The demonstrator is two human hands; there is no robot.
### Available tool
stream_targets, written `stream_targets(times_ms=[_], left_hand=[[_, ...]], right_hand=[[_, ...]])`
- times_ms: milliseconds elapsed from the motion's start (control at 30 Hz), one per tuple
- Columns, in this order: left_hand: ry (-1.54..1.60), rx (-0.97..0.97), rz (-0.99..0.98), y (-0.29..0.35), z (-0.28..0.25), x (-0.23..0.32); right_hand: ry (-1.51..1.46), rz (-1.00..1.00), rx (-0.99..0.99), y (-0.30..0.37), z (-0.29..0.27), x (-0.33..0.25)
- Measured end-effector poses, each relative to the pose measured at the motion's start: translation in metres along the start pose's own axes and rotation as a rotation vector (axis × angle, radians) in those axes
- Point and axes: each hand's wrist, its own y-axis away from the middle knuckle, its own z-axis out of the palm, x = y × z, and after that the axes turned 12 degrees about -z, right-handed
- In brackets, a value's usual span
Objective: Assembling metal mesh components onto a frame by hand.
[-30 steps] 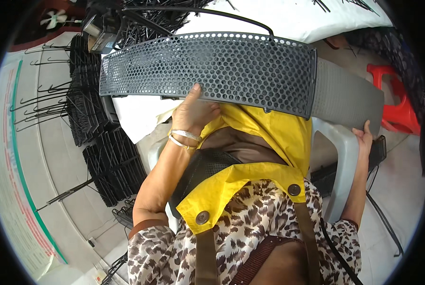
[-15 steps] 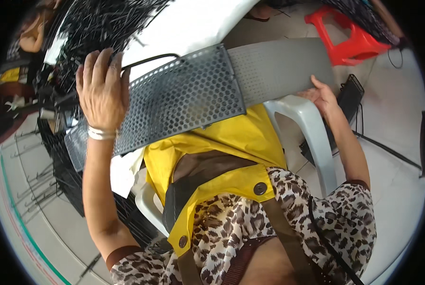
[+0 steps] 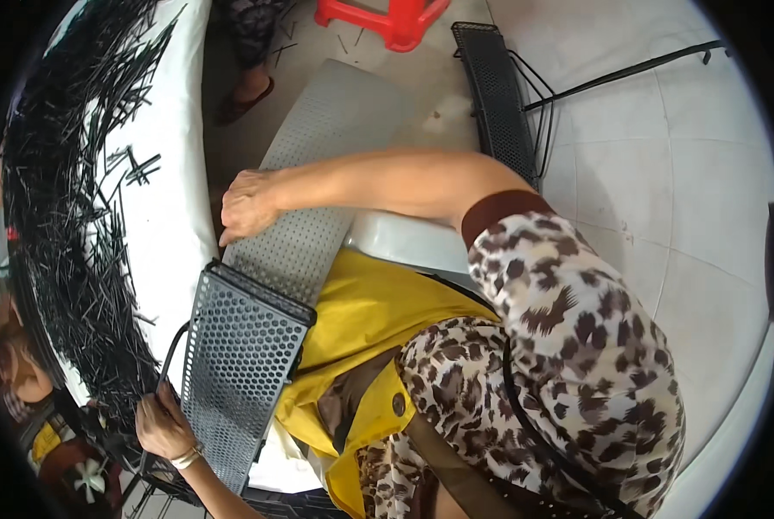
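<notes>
Black holed panel (image 3: 240,363) slants at near left in the head view, a grey board (image 3: 296,246) running from it toward the far side. The right arm (image 3: 387,182) reaches leftward across the board; the right hand (image 3: 250,206), fingers curled, is at its left edge, grip unclear. At near left, the left hand (image 3: 165,426) folds its fingers by a curved black rod (image 3: 172,353); what they pinch I cannot tell

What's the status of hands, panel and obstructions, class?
Left hand at black wire beside black panel. Right hand curled over grey perforated sheet, grip unclear. Right forearm crosses sheet, partly hiding it.
</notes>
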Motion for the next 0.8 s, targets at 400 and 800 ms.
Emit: stream_targets(times_ms=[400,800], left_hand=[[-0.056,-0.061,-0.043,0.006,0.003,-0.009],[0.047,0.019,-0.176,0.02,0.011,-0.036]], right_hand=[[0.1,-0.081,-0.09,-0.02,0.009,0.02],[0.104,0.43,-0.092,0.048,-0.047,0.083]])
